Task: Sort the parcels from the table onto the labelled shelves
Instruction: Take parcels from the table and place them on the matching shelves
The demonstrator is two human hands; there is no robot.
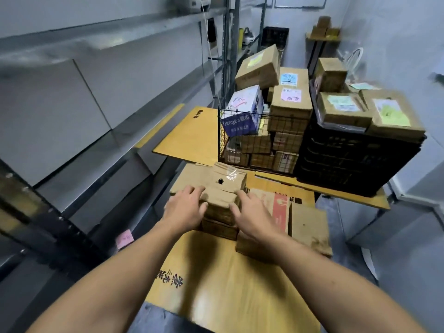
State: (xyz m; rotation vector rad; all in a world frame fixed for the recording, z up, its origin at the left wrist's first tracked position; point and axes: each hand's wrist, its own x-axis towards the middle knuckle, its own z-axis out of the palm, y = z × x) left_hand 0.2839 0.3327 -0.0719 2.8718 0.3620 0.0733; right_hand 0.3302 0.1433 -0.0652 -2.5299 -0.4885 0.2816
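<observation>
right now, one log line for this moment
left hand: on cardboard parcel | right hand: on cardboard parcel | parcel: atop stack

matt cardboard parcel (pixel 223 188), glossy metal shelves (pixel 115 30)

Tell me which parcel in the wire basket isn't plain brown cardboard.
The white and purple box at the front left corner of the wire basket, printed with lettering. The other parcels in it are all brown cardboard.
</observation>
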